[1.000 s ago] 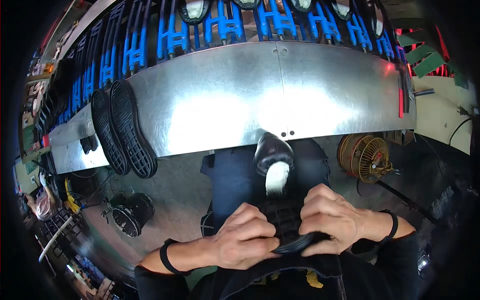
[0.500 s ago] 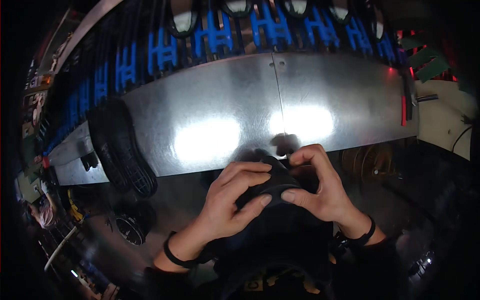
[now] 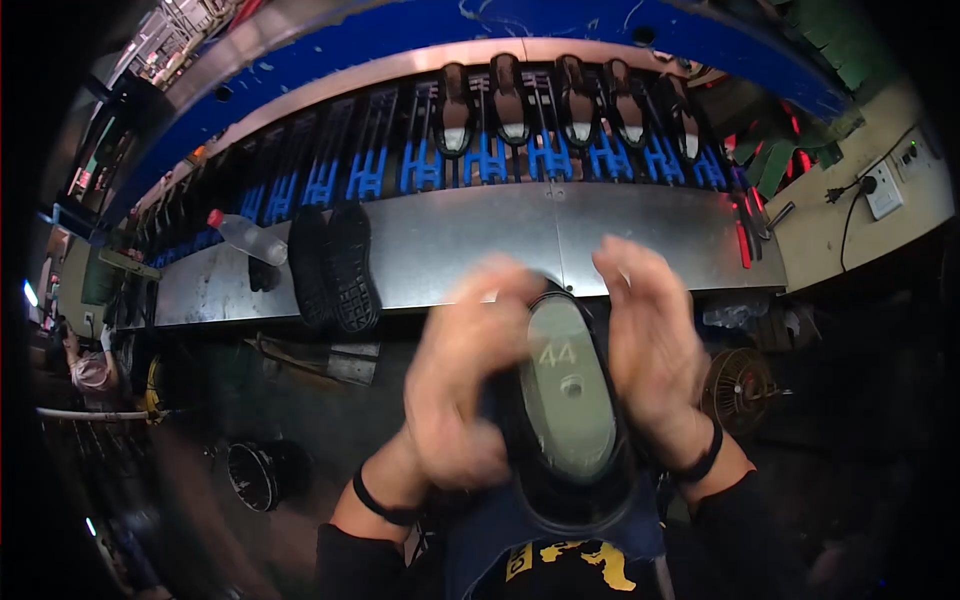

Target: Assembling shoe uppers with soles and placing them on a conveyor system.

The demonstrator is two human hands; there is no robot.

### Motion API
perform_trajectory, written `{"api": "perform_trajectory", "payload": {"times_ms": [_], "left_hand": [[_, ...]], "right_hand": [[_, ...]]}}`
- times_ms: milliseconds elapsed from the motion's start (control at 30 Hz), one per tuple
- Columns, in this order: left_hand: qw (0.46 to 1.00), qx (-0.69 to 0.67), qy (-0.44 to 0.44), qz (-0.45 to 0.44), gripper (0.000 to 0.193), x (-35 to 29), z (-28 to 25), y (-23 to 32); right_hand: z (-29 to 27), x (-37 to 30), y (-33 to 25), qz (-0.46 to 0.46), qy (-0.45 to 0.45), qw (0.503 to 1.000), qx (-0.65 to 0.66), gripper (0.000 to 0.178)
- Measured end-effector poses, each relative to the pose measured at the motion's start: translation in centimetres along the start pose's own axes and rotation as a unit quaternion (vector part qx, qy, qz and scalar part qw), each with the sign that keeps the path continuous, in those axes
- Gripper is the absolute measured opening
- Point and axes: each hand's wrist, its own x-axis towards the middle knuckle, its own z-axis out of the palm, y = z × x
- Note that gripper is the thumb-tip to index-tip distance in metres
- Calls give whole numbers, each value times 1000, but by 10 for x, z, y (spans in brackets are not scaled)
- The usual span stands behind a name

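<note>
A black shoe (image 3: 512,400) stands in front of my body, with the pale green top of a shoe last (image 3: 570,425) filling its opening. There is a round hole in the last's top. My left hand (image 3: 455,375) is blurred by motion, its fingers curled against the shoe's left side near the far end. On the other side, my right hand (image 3: 655,345) has its fingers stretched out and its palm turned to the shoe. The underside of the shoe is hidden.
Beyond the metal bench (image 3: 640,235) runs a blue-pronged rack (image 3: 420,170) holding several shoes (image 3: 512,100). Black soles (image 3: 345,265) and a clear bottle with a red cap (image 3: 250,238) lie on the bench's left part. A fan (image 3: 740,388) and a black bucket (image 3: 255,475) stand below.
The view has shifted, showing more of the rack and bench. The shoe has turned so the green last top shows. My right hand has come off it, fingers straightened.
</note>
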Motion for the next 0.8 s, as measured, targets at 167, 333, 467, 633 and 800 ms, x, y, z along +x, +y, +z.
{"api": "perform_trajectory", "payload": {"times_ms": [167, 333, 467, 633, 800], "left_hand": [[877, -195, 218, -382, 90, -37, 25, -74], [928, -115, 206, -287, 107, -80, 46, -34], [907, -33, 248, -338, 82, -110, 65, -44], [777, -262, 393, -417, 54, -119, 68, -66], [628, -440, 470, -437, 60, -123, 88, -51]], "right_hand": [[20, -4, 58, 214, -49, 971, -97, 73], [4, -59, 25, 232, -154, 960, 20, 72], [12, -86, 38, 292, -113, 949, -37, 69], [-31, -149, 27, 312, -172, 922, -149, 58], [-101, -128, -18, 216, -37, 950, -222, 57]]}}
